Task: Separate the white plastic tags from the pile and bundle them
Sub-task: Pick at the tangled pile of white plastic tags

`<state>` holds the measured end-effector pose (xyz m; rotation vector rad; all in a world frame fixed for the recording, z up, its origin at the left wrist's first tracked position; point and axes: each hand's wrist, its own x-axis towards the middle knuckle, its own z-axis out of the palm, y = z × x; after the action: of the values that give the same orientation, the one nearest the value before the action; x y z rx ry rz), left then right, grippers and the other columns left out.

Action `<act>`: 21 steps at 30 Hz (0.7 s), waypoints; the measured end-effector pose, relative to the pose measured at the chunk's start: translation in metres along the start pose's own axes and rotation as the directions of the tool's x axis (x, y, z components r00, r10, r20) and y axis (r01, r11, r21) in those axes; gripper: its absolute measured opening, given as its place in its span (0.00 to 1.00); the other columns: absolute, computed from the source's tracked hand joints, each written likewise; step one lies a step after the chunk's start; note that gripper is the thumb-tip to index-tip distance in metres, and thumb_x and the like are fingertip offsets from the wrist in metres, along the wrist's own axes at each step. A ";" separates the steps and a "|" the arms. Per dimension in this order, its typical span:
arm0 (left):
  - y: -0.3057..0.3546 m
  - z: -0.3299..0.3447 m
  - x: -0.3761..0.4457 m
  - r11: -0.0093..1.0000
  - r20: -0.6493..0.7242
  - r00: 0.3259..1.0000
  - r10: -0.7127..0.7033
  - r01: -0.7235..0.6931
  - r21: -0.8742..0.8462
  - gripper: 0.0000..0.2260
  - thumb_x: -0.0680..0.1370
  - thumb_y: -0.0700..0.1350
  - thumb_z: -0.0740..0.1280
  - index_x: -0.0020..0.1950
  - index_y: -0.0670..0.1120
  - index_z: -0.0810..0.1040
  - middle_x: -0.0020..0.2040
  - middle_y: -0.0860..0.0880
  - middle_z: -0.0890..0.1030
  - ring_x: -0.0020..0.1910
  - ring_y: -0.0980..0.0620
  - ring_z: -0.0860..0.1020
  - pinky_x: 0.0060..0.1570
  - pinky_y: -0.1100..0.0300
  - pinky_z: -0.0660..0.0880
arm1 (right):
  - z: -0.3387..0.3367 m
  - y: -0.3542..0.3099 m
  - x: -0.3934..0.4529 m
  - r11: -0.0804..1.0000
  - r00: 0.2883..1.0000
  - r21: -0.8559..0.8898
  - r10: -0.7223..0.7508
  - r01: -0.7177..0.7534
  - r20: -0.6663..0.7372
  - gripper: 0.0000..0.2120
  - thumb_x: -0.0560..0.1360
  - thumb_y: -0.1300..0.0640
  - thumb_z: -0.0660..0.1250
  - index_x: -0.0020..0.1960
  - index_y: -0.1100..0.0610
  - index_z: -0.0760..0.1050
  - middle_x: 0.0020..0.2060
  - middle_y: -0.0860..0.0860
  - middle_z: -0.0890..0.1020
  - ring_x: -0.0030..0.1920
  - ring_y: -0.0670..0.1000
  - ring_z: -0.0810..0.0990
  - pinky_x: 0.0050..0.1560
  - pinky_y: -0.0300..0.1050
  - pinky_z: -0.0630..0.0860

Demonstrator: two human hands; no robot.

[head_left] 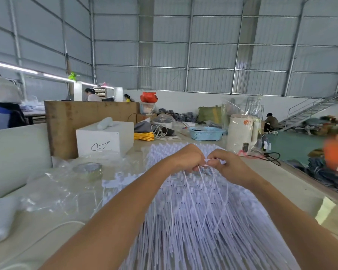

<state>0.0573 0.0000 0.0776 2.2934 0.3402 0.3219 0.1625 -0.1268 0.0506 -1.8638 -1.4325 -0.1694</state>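
At frame centre, the left hand [185,159] and right hand [225,165] meet fingertip to fingertip, both curled and pinching a few thin strands lifted from the pile of white tags [201,217], which covers the table [53,227] from centre to lower edge. Clear plastic wrap [53,190] lies at left.

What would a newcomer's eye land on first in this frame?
First the big pile of white plastic tags fanning across the table's middle toward the camera. At its far end the left hand and right hand meet, pinching a few strands. Behind them stand a white box on the left and a blue basket.
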 end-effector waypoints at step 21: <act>0.002 -0.028 -0.015 0.911 0.427 0.881 -0.203 0.330 -0.247 0.16 0.77 0.43 0.63 0.29 0.43 0.79 0.20 0.53 0.62 0.16 0.59 0.56 0.17 0.69 0.52 | -0.022 0.057 -0.025 0.945 0.858 0.207 0.317 -0.252 -0.404 0.10 0.78 0.62 0.61 0.44 0.70 0.74 0.34 0.61 0.73 0.33 0.57 0.69 0.39 0.43 0.63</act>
<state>0.0343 0.0118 0.0960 1.9053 0.3669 -0.2187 0.2111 -0.1644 0.0255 -1.7536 -0.8308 -0.3019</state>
